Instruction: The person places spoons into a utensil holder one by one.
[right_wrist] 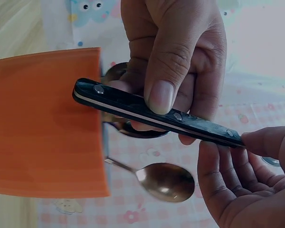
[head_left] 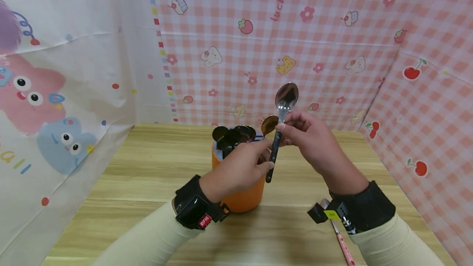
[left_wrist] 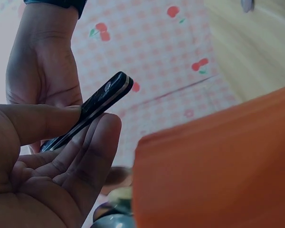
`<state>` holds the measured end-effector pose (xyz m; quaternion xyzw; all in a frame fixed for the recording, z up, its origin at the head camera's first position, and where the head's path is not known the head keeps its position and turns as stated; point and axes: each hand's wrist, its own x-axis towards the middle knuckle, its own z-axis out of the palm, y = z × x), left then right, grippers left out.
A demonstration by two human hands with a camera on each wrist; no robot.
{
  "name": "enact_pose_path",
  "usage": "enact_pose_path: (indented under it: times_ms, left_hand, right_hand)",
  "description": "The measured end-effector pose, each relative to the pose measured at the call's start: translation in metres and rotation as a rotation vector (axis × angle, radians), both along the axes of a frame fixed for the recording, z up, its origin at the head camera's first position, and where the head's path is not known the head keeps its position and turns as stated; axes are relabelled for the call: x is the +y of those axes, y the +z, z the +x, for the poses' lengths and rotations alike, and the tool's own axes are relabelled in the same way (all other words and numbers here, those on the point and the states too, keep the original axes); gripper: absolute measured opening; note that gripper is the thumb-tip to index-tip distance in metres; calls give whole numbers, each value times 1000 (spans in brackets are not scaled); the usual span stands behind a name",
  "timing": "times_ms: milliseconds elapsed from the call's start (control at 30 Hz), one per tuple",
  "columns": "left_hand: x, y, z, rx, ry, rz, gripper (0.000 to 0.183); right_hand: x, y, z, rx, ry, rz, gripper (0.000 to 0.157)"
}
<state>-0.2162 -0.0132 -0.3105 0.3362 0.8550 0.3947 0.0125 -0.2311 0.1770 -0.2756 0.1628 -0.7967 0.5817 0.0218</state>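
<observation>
A metal spoon (head_left: 286, 97) with a black riveted handle (right_wrist: 133, 105) is held up in front of me, bowl upward. My right hand (head_left: 308, 138) pinches it at the neck, where handle meets bowl. Lower down, the thumb and fingers of my left hand (head_left: 240, 169) pinch the black handle (left_wrist: 97, 105). Behind my left hand stands an orange cylindrical holder (head_left: 240, 196), partly hidden by that hand. Several dark spoons (head_left: 230, 138) stick out of its top, and a bronze-toned spoon (right_wrist: 166, 183) leans out on the right side.
On the wooden table (head_left: 155, 167) at the lower right lies a utensil with a pink patterned handle (head_left: 344, 246), partly covered by my right wrist strap. A pink checked cloth (head_left: 229, 73) hangs behind the table, and a white cartoon cloth (head_left: 92, 73) hangs at the left.
</observation>
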Motion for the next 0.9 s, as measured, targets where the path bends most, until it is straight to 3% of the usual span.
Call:
enact_pose_path:
  times_ms: [167,300,733,900]
  left_hand:
    - [-7,8,-5,21,39,36,42]
    - [-11,10,-10,33,63,46,36]
    - [-13,8,-21,84,163,41,50]
    - [-12,7,-23,88,184,64,41]
  right_hand:
    - [-10,12,-7,29,3,-15,28]
    - [-16,16,-12,47,9,-11,26]
    - [-24,16,-24,115,9,-7,21]
    - [-25,13,-26,138,14,-26,21]
